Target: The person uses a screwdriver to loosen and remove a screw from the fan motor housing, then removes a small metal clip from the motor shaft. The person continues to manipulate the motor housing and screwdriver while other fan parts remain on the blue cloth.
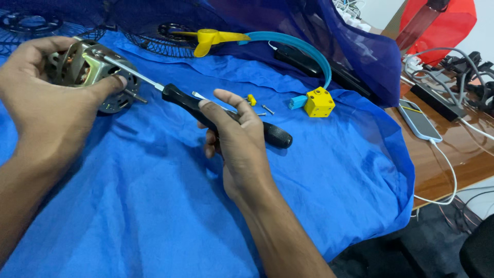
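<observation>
My left hand (43, 92) grips a small metal fan motor (90, 72) at the upper left, with its shaft sticking out to the right. My right hand (234, 136) holds a black-handled screwdriver (226, 116). The screwdriver's metal shank runs up and left, and its tip rests on the motor's housing. Both hands hover above a blue cloth (170, 206) that covers the table.
Loose screws (265, 109) and a small yellow piece lie beside a yellow block (319, 102) with a light blue curved band (303, 49). A yellow fan blade (211, 38) and black grilles (154, 31) sit behind. A phone (419, 121), cables and a power strip occupy the brown table at right.
</observation>
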